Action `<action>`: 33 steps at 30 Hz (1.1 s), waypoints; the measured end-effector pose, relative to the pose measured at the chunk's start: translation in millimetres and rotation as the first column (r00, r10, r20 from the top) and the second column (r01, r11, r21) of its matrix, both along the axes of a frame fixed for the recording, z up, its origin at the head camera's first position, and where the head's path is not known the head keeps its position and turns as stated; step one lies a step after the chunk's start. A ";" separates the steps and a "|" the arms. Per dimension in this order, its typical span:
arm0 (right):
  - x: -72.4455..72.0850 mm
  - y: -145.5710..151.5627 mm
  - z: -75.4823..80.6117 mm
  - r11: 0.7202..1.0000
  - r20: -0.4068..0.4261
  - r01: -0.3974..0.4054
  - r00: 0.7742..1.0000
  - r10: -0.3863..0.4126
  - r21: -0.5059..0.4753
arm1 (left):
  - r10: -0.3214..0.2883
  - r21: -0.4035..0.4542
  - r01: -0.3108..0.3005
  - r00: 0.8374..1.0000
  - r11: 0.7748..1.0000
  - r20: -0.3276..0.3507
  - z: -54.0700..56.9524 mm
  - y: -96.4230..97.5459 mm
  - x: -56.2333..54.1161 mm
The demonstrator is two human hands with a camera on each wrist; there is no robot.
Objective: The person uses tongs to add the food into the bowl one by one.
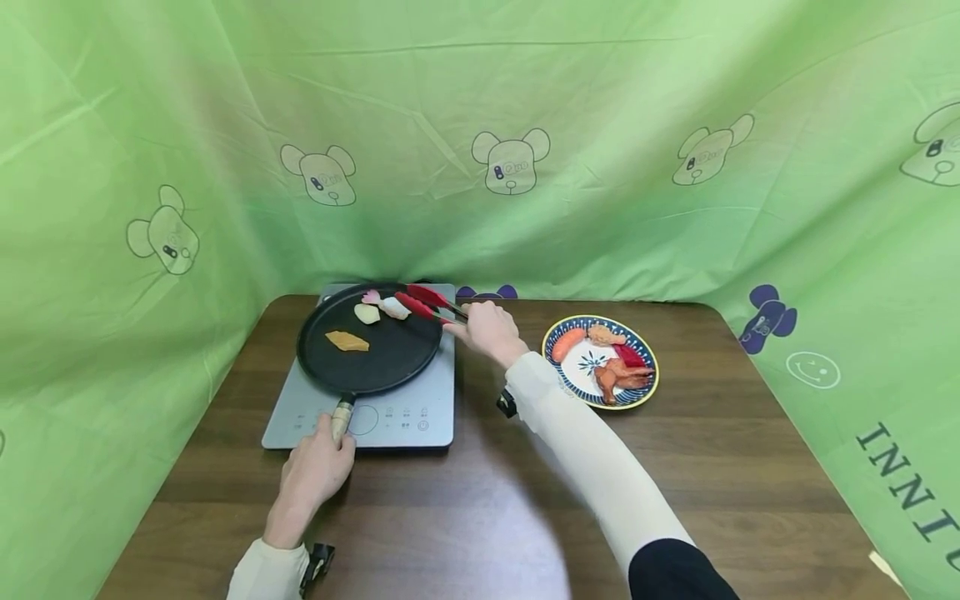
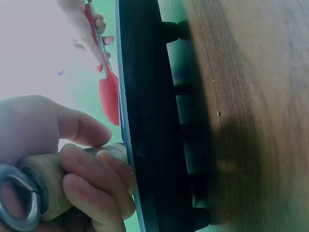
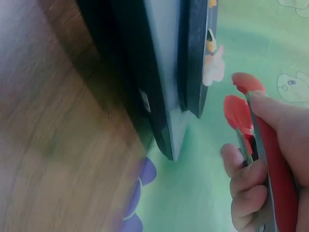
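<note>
red tongs (image 1: 417, 306) — gripped by the right hand (image 1: 491, 329) — hang near the pan (image 1: 397, 358), whose handle (image 1: 342, 417) the left hand (image 1: 318, 465) clasps.

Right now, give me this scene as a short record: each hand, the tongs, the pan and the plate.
Left hand: grips the pan handle
Right hand: holds red tongs
Tongs: spread, nothing between the tips, near the pink-and-white piece
Pan: black, on the cooktop; also holds a pale piece and a yellow-brown piece
Plate: blue-patterned, on the table right of the cooktop; holds a sausage, a red piece and browned pieces
</note>
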State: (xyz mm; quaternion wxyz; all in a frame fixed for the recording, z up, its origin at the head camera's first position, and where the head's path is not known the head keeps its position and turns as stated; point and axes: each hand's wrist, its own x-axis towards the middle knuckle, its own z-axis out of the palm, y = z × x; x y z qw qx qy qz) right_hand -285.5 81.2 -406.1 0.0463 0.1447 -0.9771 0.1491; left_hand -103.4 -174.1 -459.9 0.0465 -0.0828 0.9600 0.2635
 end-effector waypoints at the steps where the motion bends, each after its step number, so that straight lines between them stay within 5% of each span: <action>1: 1.1 2.2 0.2 1.000 -0.011 0.000 1.000 0.000 -0.001 | 0.000 0.001 0.000 1.000 1.000 0.001 0.1 0.2 0.1; 13: 18.8 27.2 20.6 0.999 -0.056 -0.032 0.998 0.033 0.012 | 0.000 -0.007 0.000 1.000 1.000 -0.004 0.4 -0.4 -0.9; 33: 40.7 84.0 31.7 0.997 -0.149 -0.041 0.988 0.051 0.070 | 0.002 -0.006 -0.002 1.000 1.000 0.002 -0.7 0.3 -0.4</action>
